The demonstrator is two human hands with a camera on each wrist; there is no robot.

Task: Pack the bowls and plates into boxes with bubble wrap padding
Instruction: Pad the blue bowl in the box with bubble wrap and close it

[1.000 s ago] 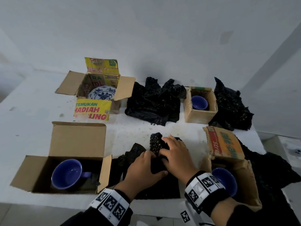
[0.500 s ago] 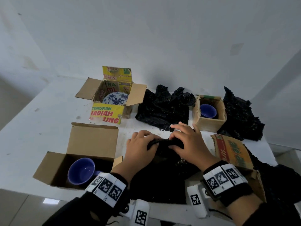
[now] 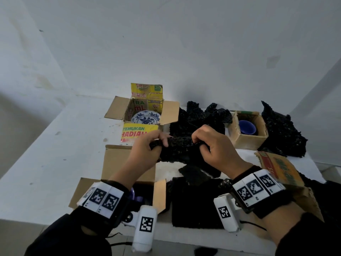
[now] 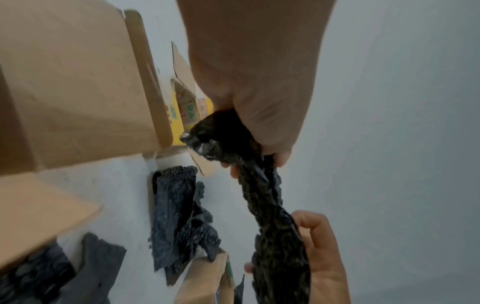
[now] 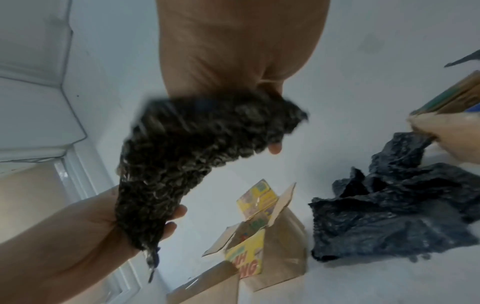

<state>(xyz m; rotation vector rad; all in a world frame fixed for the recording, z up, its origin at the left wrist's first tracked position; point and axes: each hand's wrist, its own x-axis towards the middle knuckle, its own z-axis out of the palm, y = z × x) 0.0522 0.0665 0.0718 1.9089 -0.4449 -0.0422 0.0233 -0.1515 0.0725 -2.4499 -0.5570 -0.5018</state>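
Black bubble wrap [image 3: 181, 149] held aloft, left hand [image 3: 145, 154], right hand [image 3: 215, 150].

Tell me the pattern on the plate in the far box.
White with a blue flower pattern; the plate shows best in the head view.

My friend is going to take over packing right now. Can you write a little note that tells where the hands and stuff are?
Left hand and right hand both grip one black bubble wrap piece, lifted above the table.
In open boxes already: patterned plate far left, blue bowl far right.
More wrap: far pile, right pile, flat sheet near you.
Left to do: pad each box with wrap; none looks covered yet.
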